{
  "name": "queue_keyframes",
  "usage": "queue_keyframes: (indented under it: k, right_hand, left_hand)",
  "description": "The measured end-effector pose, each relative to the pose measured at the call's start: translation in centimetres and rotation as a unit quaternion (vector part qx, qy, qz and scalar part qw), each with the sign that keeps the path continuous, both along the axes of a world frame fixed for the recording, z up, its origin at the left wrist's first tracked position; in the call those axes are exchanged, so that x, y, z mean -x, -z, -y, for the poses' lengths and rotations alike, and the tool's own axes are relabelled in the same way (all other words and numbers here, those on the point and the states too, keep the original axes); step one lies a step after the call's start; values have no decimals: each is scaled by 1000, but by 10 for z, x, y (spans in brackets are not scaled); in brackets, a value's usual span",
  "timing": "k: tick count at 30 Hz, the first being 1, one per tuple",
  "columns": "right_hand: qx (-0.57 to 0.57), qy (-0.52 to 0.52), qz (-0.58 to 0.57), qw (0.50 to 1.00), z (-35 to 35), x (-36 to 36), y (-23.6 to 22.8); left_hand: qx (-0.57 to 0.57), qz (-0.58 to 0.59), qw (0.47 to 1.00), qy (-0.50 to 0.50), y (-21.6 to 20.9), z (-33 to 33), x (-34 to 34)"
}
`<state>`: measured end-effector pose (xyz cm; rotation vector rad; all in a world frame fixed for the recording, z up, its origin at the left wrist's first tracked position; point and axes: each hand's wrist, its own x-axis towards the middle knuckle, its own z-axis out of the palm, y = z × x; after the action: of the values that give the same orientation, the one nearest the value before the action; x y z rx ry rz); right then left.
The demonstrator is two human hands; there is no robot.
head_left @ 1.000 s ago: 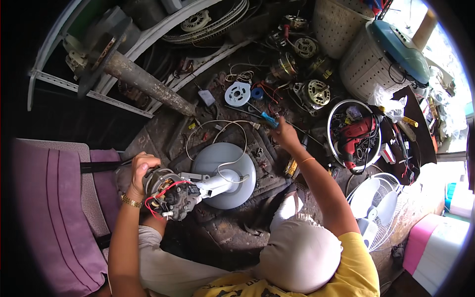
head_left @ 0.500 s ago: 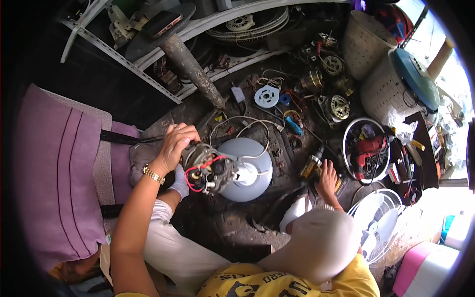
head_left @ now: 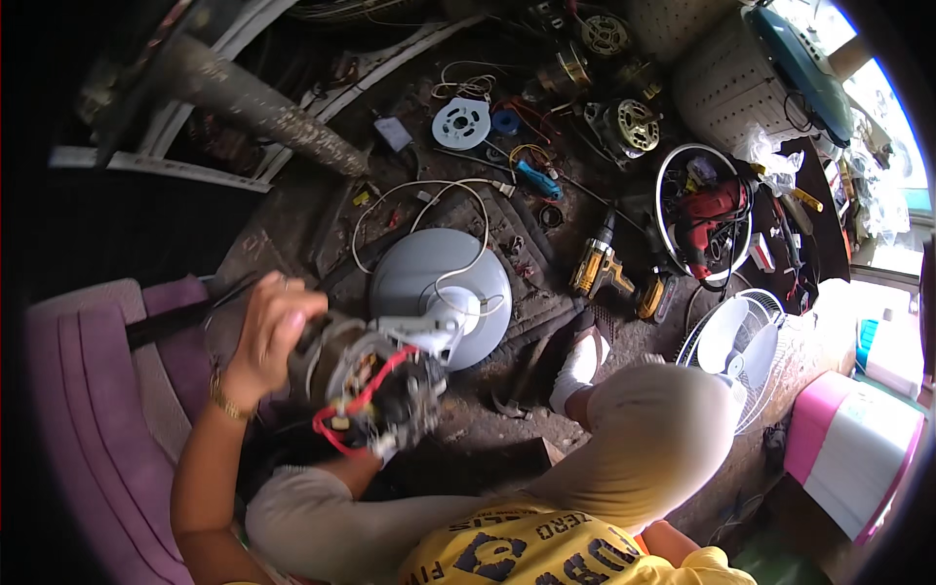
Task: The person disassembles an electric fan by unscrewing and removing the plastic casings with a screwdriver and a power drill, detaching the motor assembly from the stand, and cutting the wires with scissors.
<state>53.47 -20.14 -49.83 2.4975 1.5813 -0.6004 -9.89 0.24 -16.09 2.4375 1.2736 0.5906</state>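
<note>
My left hand (head_left: 268, 336), with a gold watch at the wrist, has its fingers curled at the edge of an exposed fan motor (head_left: 375, 390). Motion blurs hand and motor, but the fingers appear to grip it. Red wires loop over the motor's open face. Below it is the fan's round grey base (head_left: 409, 263), with a pale cord (head_left: 485, 234) lying across it. Of my right arm only a bit shows beside my knee; the hand is out of sight. A yellow-and-black cordless drill (head_left: 600, 268) lies on the floor to the right.
A white-rimmed basket (head_left: 663, 219) holds a red corded drill (head_left: 710, 219). Near it stands a fan grille with pale blades (head_left: 746, 361). A blue-handled tool (head_left: 536, 178), a light-blue disc (head_left: 461, 124) and motor parts (head_left: 634, 127) lie farther off. A purple chair (head_left: 88, 390) is at left.
My view has shifted to the right and nearer. My right hand, earlier beside the yellow drill, has left the picture. My left hand and the motor have come closer to me, and the motor has turned.
</note>
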Motion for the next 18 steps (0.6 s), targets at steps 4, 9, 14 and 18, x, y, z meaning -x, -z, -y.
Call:
queue_keyframes:
  k: [4,9,14,18]
  right_hand:
    - [52,31,3,998,-6,10,23]
    - [80,59,1,995,-7,10,35]
    - [75,64,-13,995,-9,9,45]
    - [61,62,-36,996,-5,-4,49]
  left_hand:
    - [235,-22,972,0,-29,-36,-20]
    - [226,-16,974,-18,-15,-44,-27]
    - [222,-33,974,5,-18,-52,-30]
    - [209,-35,977,27,-19,-58,-38]
